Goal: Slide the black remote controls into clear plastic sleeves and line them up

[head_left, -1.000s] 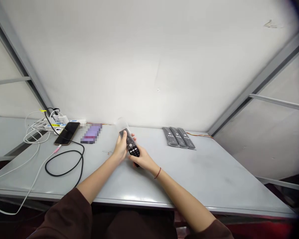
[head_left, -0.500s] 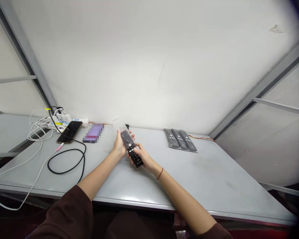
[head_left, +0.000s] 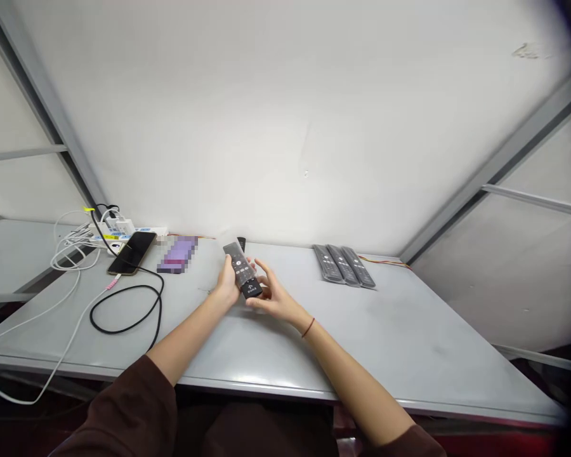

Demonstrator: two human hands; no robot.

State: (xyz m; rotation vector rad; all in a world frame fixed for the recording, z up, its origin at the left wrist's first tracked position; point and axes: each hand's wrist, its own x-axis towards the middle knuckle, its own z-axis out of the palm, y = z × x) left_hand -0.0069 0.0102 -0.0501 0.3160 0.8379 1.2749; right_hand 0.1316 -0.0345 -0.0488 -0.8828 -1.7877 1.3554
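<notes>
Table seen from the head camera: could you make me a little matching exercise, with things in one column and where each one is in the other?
Things:
1. Remote in a clear sleeve
2. Smartphone
3. Three wrapped remotes
4. Black cable

Places:
A. Side by side on the table's right
B. Gripped in the left hand
C. Looped loosely on the tabletop
D. Lying beside the power strip

Pairs: 1-B, 2-D, 3-A, 4-C

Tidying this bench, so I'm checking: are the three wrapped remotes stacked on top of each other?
No, the three plastic-wrapped remote controls lie side by side on the grey table.
</notes>
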